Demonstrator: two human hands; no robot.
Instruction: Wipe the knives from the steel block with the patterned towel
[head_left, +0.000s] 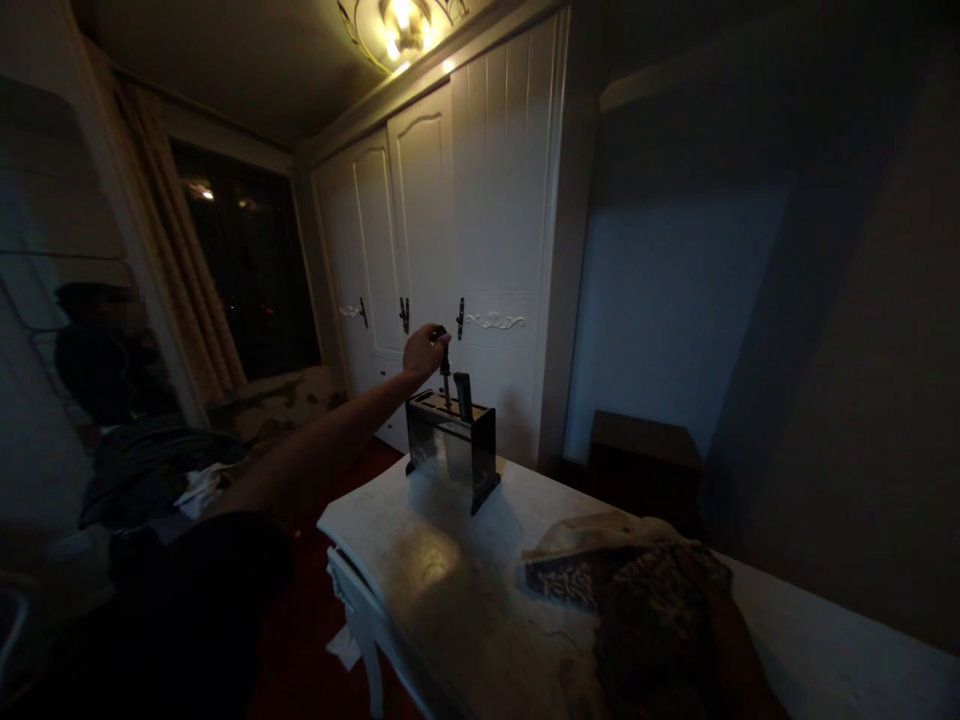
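Note:
My left hand (424, 352) reaches out over the far end of the table and is closed around the black handle of a knife (445, 360). Its narrow metal part stands upright in a slot of the knife block (442, 447), a dark stand with shiny sides. A second black-handled knife (464, 396) sits in the block beside it. Near me on the right, my right hand (716, 600), dim in the shadow, grips a bunched patterned cloth (652, 600) with a beige part; its fingers are partly lost in the dark.
The white table (420, 560) has a curved edge and carved legs. Behind it stands a white wardrobe (502, 200). A dark brown box-like piece (645, 445) is beyond the table. At left are heaped clothes (150, 465) and a person in dark clothing (101, 350). A red carpet (300, 620) covers the floor.

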